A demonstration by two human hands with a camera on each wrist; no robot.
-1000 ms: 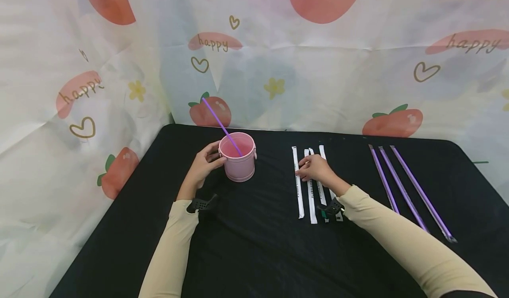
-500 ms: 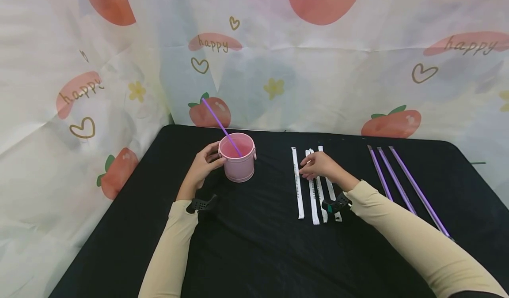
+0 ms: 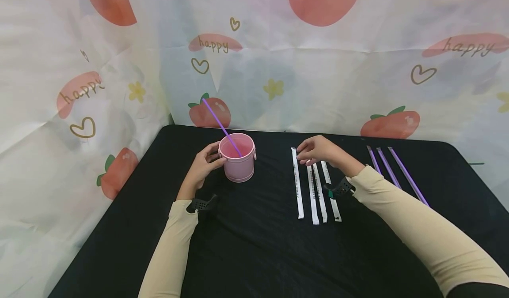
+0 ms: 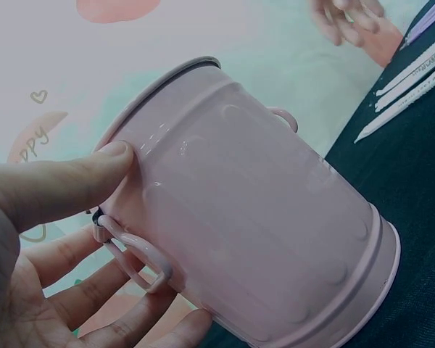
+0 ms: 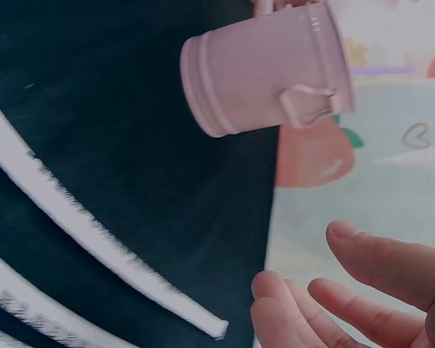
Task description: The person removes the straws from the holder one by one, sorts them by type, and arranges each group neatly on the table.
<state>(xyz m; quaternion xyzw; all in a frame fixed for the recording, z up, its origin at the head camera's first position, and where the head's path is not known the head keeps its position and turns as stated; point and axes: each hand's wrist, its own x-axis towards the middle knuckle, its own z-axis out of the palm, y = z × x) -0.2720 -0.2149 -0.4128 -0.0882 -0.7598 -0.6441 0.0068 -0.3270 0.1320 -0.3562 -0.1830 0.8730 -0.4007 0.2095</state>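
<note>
My left hand (image 3: 200,167) holds the pink metal bucket (image 3: 240,170) at its left side. In the left wrist view the thumb (image 4: 94,177) presses just below the rim, with the fingers behind, around the small side handle (image 4: 141,261). A purple straw (image 3: 218,120) leans out of the bucket toward the back left. My right hand (image 3: 320,151) hovers over the far ends of several white paper-wrapped straws (image 3: 298,187), which lie side by side. Its fingers are loosely bent, and the right wrist view shows a gap between thumb and fingers with nothing in it.
Three purple straws in clear wrappers (image 3: 409,176) lie at the right, partly hidden behind the right sleeve (image 3: 413,231). A black cloth (image 3: 254,254) covers the table. Behind it hangs a printed curtain (image 3: 338,77) with peaches and hearts.
My right hand has lifted off the middle of the white straws and moved toward their far ends. The second white straw has shifted slightly right. The left hand and bucket have stayed put.
</note>
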